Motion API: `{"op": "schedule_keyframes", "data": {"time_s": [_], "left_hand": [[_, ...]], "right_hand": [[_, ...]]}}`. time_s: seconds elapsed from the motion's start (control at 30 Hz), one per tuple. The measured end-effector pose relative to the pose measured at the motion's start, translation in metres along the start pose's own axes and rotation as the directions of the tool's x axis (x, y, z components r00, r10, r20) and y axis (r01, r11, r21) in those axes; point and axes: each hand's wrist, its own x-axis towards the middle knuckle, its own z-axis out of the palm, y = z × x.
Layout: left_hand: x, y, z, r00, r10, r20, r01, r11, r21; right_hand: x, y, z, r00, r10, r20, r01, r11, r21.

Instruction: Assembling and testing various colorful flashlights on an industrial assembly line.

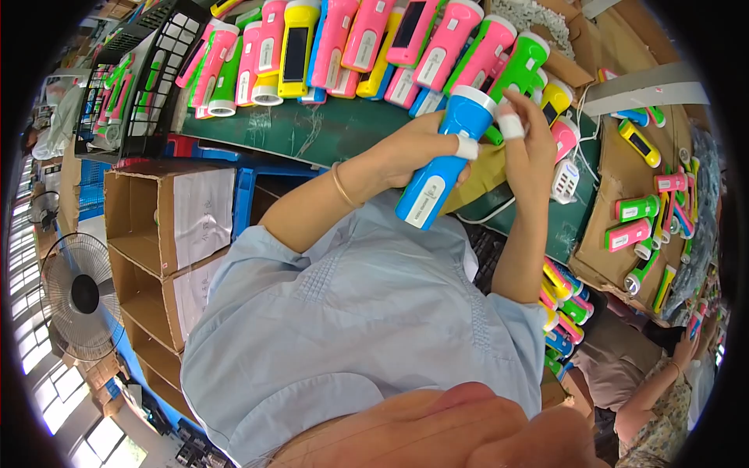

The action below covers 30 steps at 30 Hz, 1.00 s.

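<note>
My left hand (441,144) is wrapped round the middle of a blue flashlight (427,191) with a white rim and a pale label strip. The flashlight tilts, its wide head up and to the right. Beside that head is my right hand (530,136), fingers bent and apart, with a white wrap on one digit. Another white wrap covers my left thumb. An olive-yellow cloth (488,170) shows between the hands, partly behind the flashlight; what supports it is hidden. Just beyond my right fingertips lies a green flashlight (524,62).
Pink, yellow, green and blue flashlights (363,35) crowd the far side of the green table (273,129). A white power strip (565,181) is at right, near a cardboard box (605,234) with more flashlights. A black crate (160,70), cardboard cubbies (160,218) and a fan (84,295) stand left. Another person's arm (651,390) shows lower right.
</note>
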Motion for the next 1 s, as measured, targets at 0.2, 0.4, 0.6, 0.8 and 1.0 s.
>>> {"op": "schedule_keyframes", "data": {"time_s": [0.2,0.4,0.6,0.8,1.0], "left_hand": [[0.008,0.018,-0.005,0.999,0.033,0.004,-0.031,0.969,-0.246],[0.020,0.013,-0.009,0.998,0.002,-0.068,-0.018,0.972,-0.234],[0.028,0.052,-0.003,0.933,0.343,-0.114,-0.248,0.837,0.487],[0.047,0.090,-0.017,0.503,0.861,-0.068,-0.175,0.179,0.968],[0.057,0.101,0.019,0.662,0.410,-0.628,0.006,0.834,0.552]], "right_hand": [[-0.056,0.008,-0.007,0.898,0.379,0.223,-0.422,0.885,0.197],[-0.079,0.017,-0.002,0.890,0.452,0.058,-0.451,0.856,0.253],[-0.070,0.021,-0.018,0.864,0.491,0.111,-0.485,0.751,0.449],[-0.056,0.014,-0.020,0.905,0.415,0.093,-0.412,0.801,0.435],[-0.040,0.012,-0.011,0.924,0.377,0.060,-0.370,0.844,0.389]]}}
